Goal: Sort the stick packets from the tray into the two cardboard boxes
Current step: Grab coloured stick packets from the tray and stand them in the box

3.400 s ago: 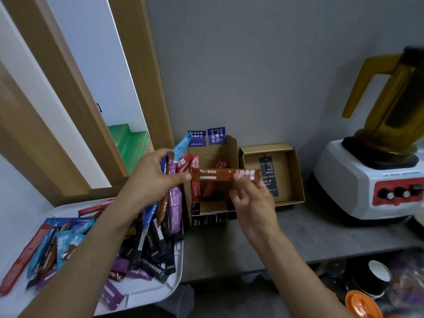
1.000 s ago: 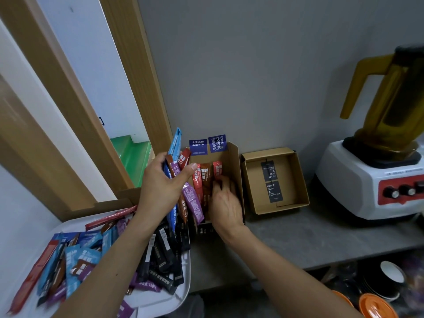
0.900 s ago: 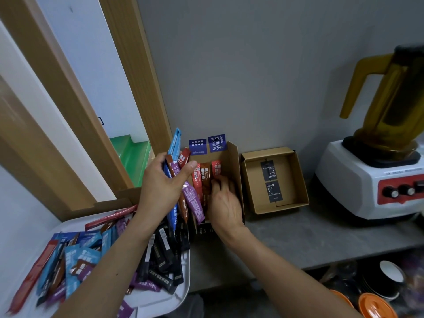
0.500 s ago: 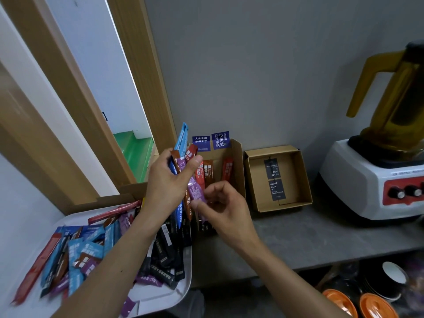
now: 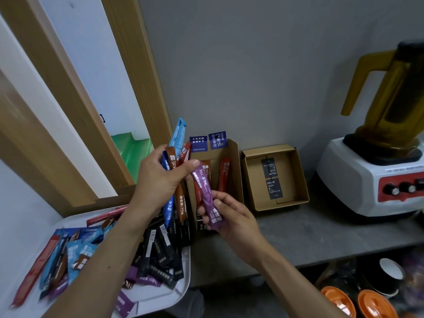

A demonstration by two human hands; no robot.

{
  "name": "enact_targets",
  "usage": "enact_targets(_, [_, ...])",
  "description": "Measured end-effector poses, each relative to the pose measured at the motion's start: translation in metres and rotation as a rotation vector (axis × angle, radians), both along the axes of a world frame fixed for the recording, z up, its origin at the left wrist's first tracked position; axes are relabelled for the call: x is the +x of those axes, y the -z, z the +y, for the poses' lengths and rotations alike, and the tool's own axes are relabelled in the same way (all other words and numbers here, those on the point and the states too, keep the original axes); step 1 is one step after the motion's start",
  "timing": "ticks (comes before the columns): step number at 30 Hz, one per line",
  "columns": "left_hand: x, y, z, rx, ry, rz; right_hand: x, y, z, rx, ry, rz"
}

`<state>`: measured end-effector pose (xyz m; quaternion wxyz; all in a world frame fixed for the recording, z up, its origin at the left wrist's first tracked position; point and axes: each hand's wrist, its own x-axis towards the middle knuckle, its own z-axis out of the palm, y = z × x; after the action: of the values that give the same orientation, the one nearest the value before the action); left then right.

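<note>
Left hand [image 5: 158,180] gripped fan of stick packets [image 5: 181,207], thumb clamped across them. Right hand [image 5: 231,219] pinched lower end of purple packet [image 5: 207,198], its top at left thumb tip. Tray [image 5: 158,299] at 7 o'clock, heaped with packets. Tall box [image 5: 235,166] behind hands held red, brown sticks; low box [image 5: 292,180] at its 3 o'clock, two black cards [image 5: 271,177] inside.

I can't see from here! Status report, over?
Left hand grips packet bunch. Right hand pinches purple packet, in front of left box. Right box beside it; nothing blocking.
</note>
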<state>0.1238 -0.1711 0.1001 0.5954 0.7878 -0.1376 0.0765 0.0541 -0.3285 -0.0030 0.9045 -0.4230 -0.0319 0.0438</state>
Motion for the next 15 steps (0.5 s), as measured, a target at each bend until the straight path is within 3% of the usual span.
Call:
enact_targets(4, [0.001,-0.003,-0.005,0.082,0.005,-0.071,-0.001,0.001,0.002,-0.252,0.057,-0.059])
enact_targets(8, [0.005,-0.002,-0.007,0.097,-0.011,-0.099,0.002,-0.001,-0.004,-0.372,0.108,-0.073])
enact_targets(12, [0.008,0.002,-0.009,0.095,-0.032,-0.102,0.002,-0.006,-0.015,-0.408,0.048,-0.059])
enact_targets(15, [0.009,0.002,-0.010,0.083,-0.050,-0.093,0.001,-0.009,-0.017,-0.313,0.026,0.002])
